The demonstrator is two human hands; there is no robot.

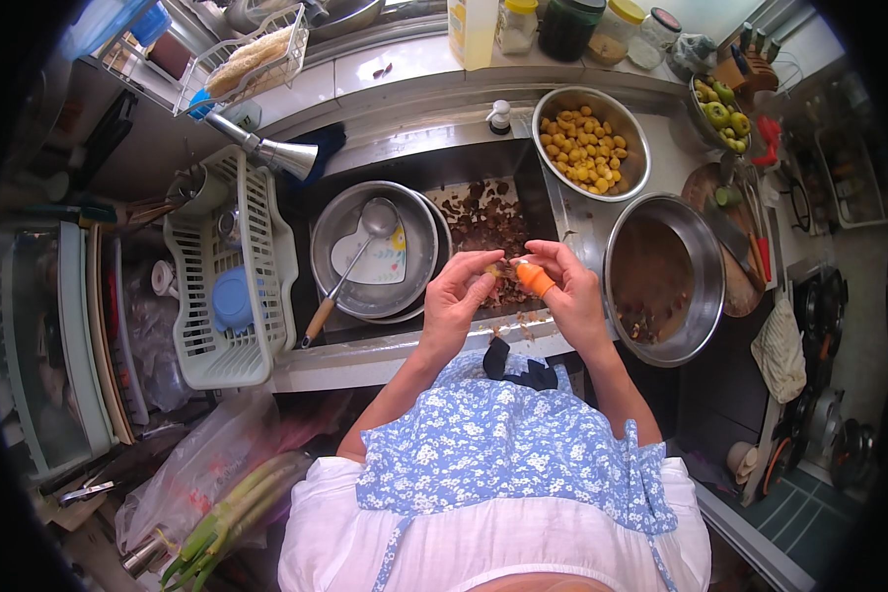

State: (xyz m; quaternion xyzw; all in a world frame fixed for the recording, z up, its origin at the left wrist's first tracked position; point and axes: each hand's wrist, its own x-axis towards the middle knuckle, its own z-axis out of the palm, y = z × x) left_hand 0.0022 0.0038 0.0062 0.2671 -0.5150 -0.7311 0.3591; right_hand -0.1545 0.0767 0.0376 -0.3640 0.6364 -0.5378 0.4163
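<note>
A small yellow-brown piece [504, 268] sat between the fingertips of the left hand [454, 296] and right hand [577, 296], above a dark sink [543, 217]; it was too small and too covered to tell its long axis or which way it pointed. Left thumb and forefinger pinched it; the right fingers curved toward it, an orange cover [535, 278] capping the thumb, though its exact contact could not be told. Colored lettering, too blurred to read, marked a white heart-shaped plate [370, 259]; red print showed on a crinkled clear bag [202, 464]. Flaky brown peelings [483, 212] littered the sink. Smooth, rounded yellow kernels [584, 148] filled a shiny round metal bowl [639, 155]; murky brown water [651, 271] stood in another basin [708, 301].
</note>
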